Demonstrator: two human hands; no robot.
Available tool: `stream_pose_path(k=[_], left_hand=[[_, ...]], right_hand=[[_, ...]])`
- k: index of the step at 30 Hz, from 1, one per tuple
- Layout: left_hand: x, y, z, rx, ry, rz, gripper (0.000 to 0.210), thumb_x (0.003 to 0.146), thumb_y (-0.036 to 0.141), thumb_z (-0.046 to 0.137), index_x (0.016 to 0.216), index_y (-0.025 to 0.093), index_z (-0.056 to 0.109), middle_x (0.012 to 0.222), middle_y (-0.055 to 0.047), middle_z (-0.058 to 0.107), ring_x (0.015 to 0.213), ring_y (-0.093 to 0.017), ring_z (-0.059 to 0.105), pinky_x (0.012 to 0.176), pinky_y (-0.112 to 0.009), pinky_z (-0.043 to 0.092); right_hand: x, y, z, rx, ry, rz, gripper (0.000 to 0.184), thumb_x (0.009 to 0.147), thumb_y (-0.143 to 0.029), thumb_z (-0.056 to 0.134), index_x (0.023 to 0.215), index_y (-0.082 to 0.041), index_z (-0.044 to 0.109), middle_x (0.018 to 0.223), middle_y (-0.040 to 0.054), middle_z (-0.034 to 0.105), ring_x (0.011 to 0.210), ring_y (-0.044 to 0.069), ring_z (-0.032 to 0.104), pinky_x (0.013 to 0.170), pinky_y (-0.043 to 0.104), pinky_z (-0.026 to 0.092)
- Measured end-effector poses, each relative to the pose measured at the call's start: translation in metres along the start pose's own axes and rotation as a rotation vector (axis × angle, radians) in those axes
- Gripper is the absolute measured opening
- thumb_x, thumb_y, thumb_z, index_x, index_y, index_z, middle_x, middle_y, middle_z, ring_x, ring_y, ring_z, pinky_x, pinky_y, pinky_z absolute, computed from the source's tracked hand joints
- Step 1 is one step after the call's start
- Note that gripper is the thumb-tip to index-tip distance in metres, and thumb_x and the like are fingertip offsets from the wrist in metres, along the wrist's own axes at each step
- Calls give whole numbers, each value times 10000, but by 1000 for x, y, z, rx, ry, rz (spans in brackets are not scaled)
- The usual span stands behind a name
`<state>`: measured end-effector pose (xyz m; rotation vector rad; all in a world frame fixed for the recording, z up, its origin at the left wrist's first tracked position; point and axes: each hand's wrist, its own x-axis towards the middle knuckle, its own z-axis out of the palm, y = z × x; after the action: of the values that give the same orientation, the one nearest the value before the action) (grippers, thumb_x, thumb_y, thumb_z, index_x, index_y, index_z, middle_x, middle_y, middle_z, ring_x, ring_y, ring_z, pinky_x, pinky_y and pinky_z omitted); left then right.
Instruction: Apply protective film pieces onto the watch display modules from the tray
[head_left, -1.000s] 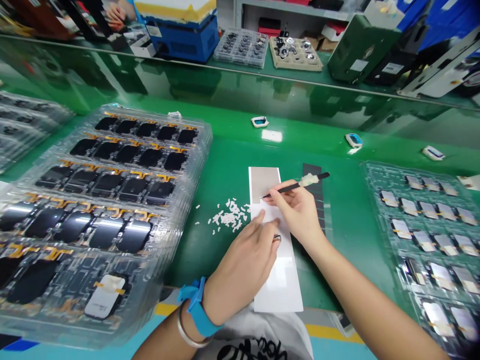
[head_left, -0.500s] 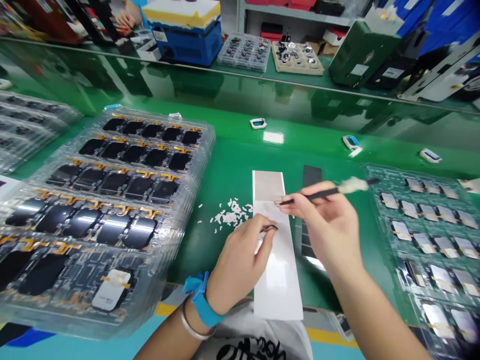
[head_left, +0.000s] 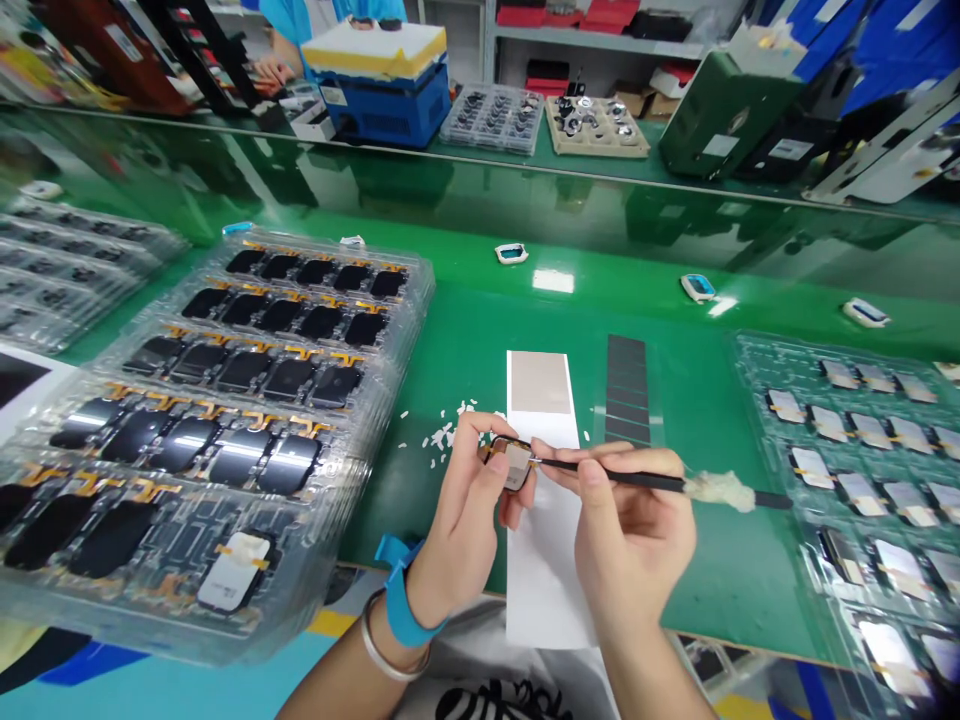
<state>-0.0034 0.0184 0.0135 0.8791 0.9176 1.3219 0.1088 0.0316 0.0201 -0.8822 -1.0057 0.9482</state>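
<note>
Frame left: stacked clear trays (head_left: pixel 176 540) of black screens (head_left: pixel 291 463). Frame right: transparent tray (head_left: pixel 780 365) of silvery modules (head_left: pixel 871 433). Centre: left hand (head_left: pixel 465 515), grip closed on a small device (head_left: pixel 517 464); right hand (head_left: pixel 637 540), grip pinched on a black tool (head_left: pixel 661 482) meeting it; white scraps (head_left: pixel 442 437) nearby.

The tray stack (head_left: pixel 379 400) stands left, screens (head_left: pixel 289 463) in it. Rightward lie bits (head_left: pixel 444 438), the sheet (head_left: pixel 547 570), the strip (head_left: pixel 626 375) and another tray (head_left: pixel 776 362) holding units (head_left: pixel 874 433). The module (head_left: pixel 517 462) is above the sheet, tweezers (head_left: pixel 651 480) at its right. Farther back are cases (head_left: pixel 511 254); behind them, a ledge (head_left: pixel 646 168) bears a box (head_left: pixel 394 108).
</note>
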Motion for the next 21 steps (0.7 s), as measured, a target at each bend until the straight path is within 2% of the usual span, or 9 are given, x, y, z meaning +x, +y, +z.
stream_pose_path(k=[4, 9, 15, 21], left_hand=[[-1, -3, 0, 12, -4, 26, 102, 1057, 334, 392, 1049, 244, 439, 699, 49, 543, 565, -86, 433, 529, -182, 377], [-2, -3, 0, 35, 0, 56, 102, 1064, 328, 381, 1049, 245, 440, 671, 60, 517, 548, -80, 429, 522, -181, 365], [-1, -3, 0, 39, 0, 96, 114, 1068, 327, 373, 1041, 237, 439, 670, 57, 510, 548, -80, 435, 527, -189, 364], [-1, -2, 2, 48, 18, 71, 98, 1069, 319, 374, 1050, 251, 443, 666, 61, 501, 556, -81, 444, 540, -189, 377]], right_hand=[[-1, 0, 1, 1, -15, -21, 150, 894, -90, 639, 923, -231, 597, 837, -10, 683, 842, 175, 767, 661, 239, 666], [-2, 1, 1, 6, -41, -44, 180, 889, -48, 626, 923, -219, 587, 849, -6, 694, 882, 186, 765, 739, 284, 678], [-2, 1, 0, 10, -42, -41, 183, 891, -47, 621, 931, -221, 582, 849, -7, 702, 884, 192, 765, 702, 271, 676], [-2, -1, 1, -7, -39, -18, 189, 888, -51, 626, 925, -231, 584, 848, 2, 707, 880, 196, 766, 695, 268, 673]])
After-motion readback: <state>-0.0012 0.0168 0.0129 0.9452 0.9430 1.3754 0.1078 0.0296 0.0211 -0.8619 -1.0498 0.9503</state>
